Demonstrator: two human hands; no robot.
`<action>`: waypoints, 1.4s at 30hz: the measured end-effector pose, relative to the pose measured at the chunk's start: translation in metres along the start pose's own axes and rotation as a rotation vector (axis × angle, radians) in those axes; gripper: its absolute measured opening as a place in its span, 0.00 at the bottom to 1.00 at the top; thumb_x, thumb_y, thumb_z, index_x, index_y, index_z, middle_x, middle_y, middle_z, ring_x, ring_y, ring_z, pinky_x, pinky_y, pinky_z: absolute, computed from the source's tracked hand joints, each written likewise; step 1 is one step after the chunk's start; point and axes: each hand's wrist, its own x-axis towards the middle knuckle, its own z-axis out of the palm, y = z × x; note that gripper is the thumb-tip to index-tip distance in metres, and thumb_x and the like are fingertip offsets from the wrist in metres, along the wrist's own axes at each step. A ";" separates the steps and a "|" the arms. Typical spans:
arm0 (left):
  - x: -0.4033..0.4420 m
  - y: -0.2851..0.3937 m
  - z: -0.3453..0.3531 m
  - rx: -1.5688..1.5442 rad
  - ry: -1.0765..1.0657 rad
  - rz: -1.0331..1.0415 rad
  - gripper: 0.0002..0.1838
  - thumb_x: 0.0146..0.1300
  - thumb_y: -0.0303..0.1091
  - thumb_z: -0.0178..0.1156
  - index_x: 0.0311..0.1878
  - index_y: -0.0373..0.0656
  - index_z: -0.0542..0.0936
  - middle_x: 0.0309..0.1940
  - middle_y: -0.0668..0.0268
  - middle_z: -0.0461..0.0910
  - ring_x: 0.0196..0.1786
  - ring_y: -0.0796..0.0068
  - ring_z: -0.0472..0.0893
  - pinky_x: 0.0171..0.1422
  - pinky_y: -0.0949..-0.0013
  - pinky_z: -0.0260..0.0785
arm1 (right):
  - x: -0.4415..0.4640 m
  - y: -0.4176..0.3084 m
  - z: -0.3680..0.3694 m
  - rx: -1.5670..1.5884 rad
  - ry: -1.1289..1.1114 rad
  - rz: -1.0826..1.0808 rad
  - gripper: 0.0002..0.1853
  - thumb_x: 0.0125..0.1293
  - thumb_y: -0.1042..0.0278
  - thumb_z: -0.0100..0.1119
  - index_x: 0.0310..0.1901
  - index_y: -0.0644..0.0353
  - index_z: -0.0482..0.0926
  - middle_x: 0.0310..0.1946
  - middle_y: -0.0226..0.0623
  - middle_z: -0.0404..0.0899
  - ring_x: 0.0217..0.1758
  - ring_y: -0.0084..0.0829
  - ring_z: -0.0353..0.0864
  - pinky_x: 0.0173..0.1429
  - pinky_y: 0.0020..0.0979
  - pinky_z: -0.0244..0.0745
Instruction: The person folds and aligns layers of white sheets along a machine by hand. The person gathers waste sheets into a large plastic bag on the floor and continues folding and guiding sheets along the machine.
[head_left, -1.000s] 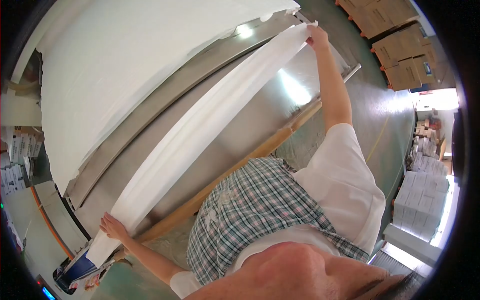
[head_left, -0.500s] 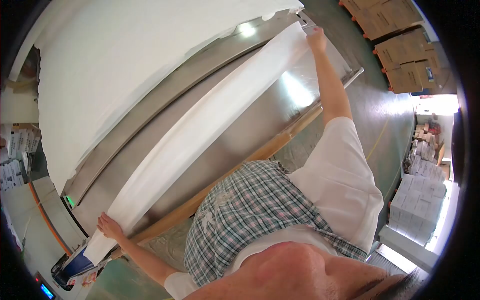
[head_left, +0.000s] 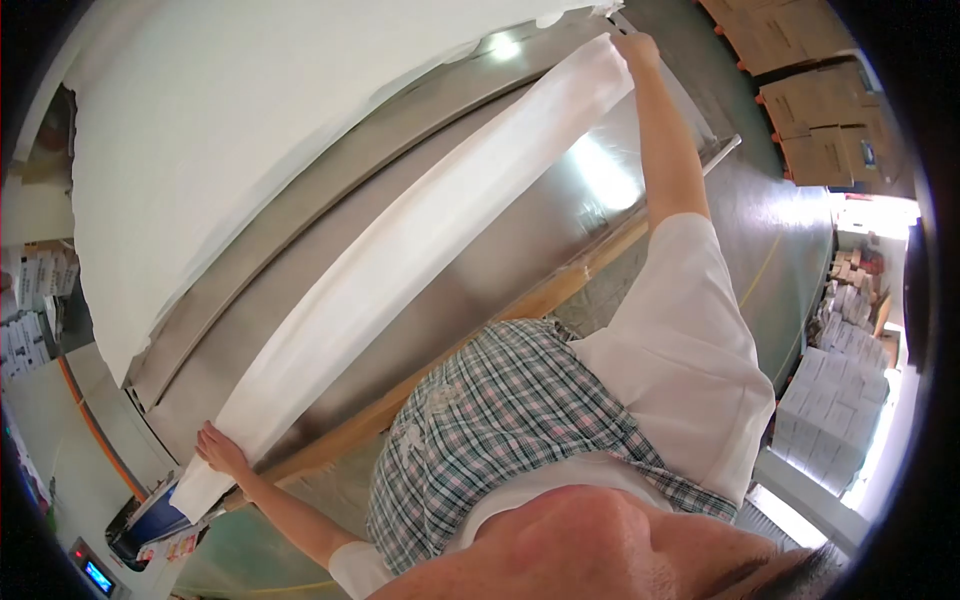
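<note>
A long folded white sheet [head_left: 400, 240] stretches diagonally across a smooth metal table [head_left: 450, 300]. My left hand [head_left: 220, 448] holds it near its lower left end, fingers closed over its far edge. At the upper right end, my right hand [head_left: 637, 48] is closed on the sheet's corner, its arm reaching out straight. Beyond a raised metal strip [head_left: 290, 235] lies a large white sheet [head_left: 240, 130] with an uneven edge.
A wooden edge [head_left: 540, 295] runs along the table's near side, close to my checked apron. A blue-lined bin [head_left: 155, 525] and a small lit display [head_left: 97, 575] stand at lower left. Cardboard boxes [head_left: 820, 110] are stacked at upper right, and white cartons [head_left: 830, 420] at right.
My right hand has shifted slightly up and to the right with its end of the folded sheet, and its fingers have turned over the corner. My left hand stays nearly in place.
</note>
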 end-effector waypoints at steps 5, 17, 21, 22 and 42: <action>0.000 0.009 -0.006 0.042 -0.035 -0.061 0.28 0.63 0.59 0.31 0.57 0.56 0.69 0.60 0.71 0.64 0.66 0.57 0.54 0.61 0.47 0.51 | -0.008 0.002 -0.018 -0.068 -0.002 0.015 0.27 0.50 0.47 0.54 0.33 0.69 0.79 0.32 0.49 0.79 0.34 0.43 0.79 0.39 0.35 0.73; -0.002 -0.004 0.006 -0.006 0.024 -0.040 0.27 0.63 0.60 0.32 0.56 0.58 0.69 0.60 0.72 0.64 0.66 0.57 0.55 0.61 0.47 0.51 | -0.008 -0.013 -0.001 0.054 -0.277 0.138 0.22 0.44 0.49 0.60 0.33 0.61 0.80 0.33 0.41 0.79 0.40 0.35 0.78 0.43 0.36 0.71; 0.000 0.002 0.005 0.029 0.033 -0.063 0.27 0.63 0.59 0.32 0.56 0.58 0.70 0.60 0.73 0.64 0.66 0.58 0.55 0.61 0.45 0.50 | -0.023 -0.026 -0.022 -0.133 -0.089 0.139 0.20 0.45 0.56 0.56 0.38 0.59 0.80 0.42 0.43 0.78 0.49 0.41 0.75 0.51 0.35 0.70; 0.001 0.002 0.006 0.046 0.027 -0.073 0.27 0.63 0.59 0.32 0.56 0.58 0.70 0.60 0.73 0.64 0.66 0.58 0.55 0.61 0.45 0.50 | -0.027 -0.029 -0.025 -0.136 -0.087 0.137 0.20 0.45 0.56 0.56 0.38 0.59 0.80 0.42 0.43 0.78 0.49 0.41 0.75 0.51 0.35 0.70; 0.002 0.008 -0.003 0.081 -0.075 -0.036 0.27 0.64 0.57 0.30 0.57 0.54 0.68 0.61 0.70 0.62 0.66 0.58 0.53 0.61 0.45 0.50 | -0.016 0.018 0.064 0.122 -0.191 -0.089 0.17 0.59 0.60 0.43 0.46 0.54 0.76 0.46 0.49 0.74 0.47 0.41 0.76 0.49 0.35 0.70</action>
